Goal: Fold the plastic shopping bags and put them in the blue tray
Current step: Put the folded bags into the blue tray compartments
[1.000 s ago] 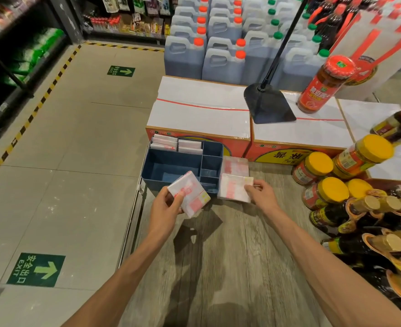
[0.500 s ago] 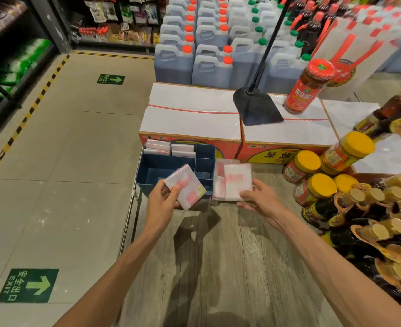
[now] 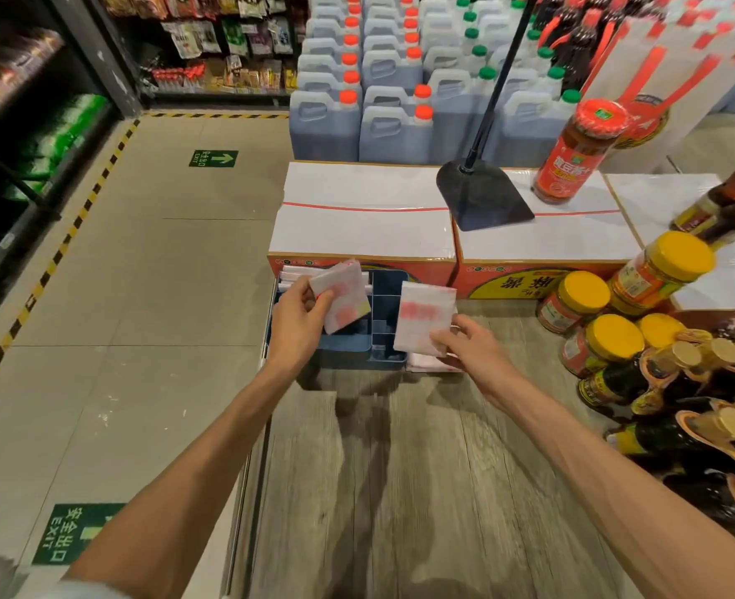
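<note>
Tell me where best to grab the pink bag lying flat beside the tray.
Probably its near edge, from the front right. The flat bag lies on the wooden top, tight against the blue tray on its left, and the right hand with its folded bag hovers over the rest.

Shop aisle — tiled floor (image 3: 141,296), wooden table (image 3: 400,490)

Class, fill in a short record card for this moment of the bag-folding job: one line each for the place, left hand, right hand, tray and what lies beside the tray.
Place: shop aisle, wooden table
Left hand: holds a folded bag above the blue tray
Right hand: pinches a second folded bag, lifted at the tray's right edge
Tray: divided into compartments; folded bags at its far end
Beside tray: more bags flat on the table, right of it
</note>
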